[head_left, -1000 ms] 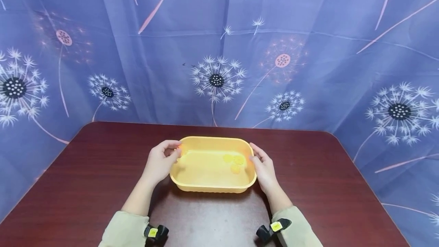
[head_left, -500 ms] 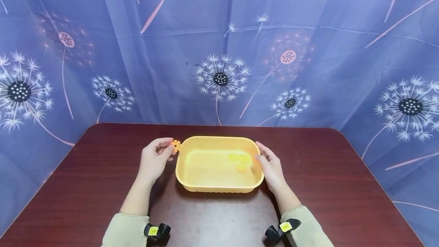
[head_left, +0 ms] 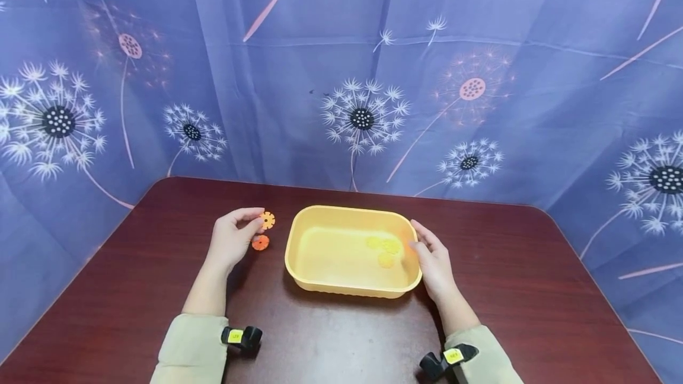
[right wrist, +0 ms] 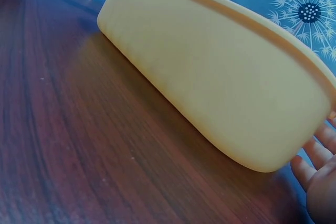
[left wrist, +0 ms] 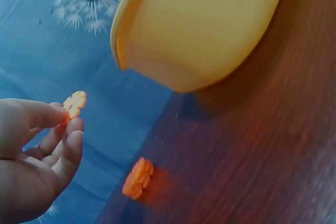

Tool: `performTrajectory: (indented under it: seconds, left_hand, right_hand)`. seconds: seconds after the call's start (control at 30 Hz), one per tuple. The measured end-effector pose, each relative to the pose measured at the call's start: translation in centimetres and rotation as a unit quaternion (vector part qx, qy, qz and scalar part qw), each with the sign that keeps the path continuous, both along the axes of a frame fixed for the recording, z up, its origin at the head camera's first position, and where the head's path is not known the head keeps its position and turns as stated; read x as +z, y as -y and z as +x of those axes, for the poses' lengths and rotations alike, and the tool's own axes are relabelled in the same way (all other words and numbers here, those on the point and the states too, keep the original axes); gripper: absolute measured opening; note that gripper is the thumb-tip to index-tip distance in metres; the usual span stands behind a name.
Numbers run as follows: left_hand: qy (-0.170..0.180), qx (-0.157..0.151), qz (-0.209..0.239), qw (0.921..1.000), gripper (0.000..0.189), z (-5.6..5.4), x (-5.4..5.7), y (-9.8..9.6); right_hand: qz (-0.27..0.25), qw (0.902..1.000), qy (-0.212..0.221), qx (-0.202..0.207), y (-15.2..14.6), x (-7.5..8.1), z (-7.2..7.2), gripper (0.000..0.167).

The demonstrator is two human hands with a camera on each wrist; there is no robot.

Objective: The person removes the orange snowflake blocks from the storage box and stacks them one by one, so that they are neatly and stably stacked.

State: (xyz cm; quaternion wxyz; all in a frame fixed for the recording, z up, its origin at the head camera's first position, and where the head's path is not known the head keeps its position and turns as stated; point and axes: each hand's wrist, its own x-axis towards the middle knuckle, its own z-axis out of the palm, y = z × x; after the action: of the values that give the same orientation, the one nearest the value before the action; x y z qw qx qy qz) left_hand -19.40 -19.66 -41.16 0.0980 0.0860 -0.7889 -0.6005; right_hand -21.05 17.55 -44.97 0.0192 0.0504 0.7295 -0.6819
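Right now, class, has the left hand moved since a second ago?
Yes: the left hand has moved left, away from the tub and nearer the back left corner of the table.

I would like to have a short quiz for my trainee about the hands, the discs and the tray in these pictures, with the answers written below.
1. Which hand pinches a notched disc?
2. True or false: this disc is inside the yellow tray.
3. Complete: the yellow discs in the tray lie nearer to the ____ hand.

Key:
1. The left hand.
2. False; it is held outside the tray.
3. Right.
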Motion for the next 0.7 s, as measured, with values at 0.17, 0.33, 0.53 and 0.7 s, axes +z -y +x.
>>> performTrajectory:
  seconds: [0.17,0.33,0.53,0.7]
  left_hand:
    - [0.037,-0.003,-0.022,0.9991,0.031,-0.1,-0.8,1.2]
    - [0.068,-0.010,-0.033,0.9971,0.033,-0.2,-1.3,1.9]
    - [0.089,-0.014,-0.009,0.9959,0.032,-0.4,-1.7,2.3]
    - [0.097,-0.008,0.002,0.9953,0.031,-0.5,-2.1,2.5]
  right_hand:
    - [-0.003,1.0000,0.006,0.005,0.0,-0.1,-0.1,0.050]
    - [-0.002,1.0000,0.003,0.005,-0.1,0.0,-0.1,0.050]
    - [-0.005,1.0000,0.007,0.002,-0.1,0.1,-0.1,0.050]
    - [-0.009,0.9999,0.009,0.004,-0.1,0.0,-0.2,0.050]
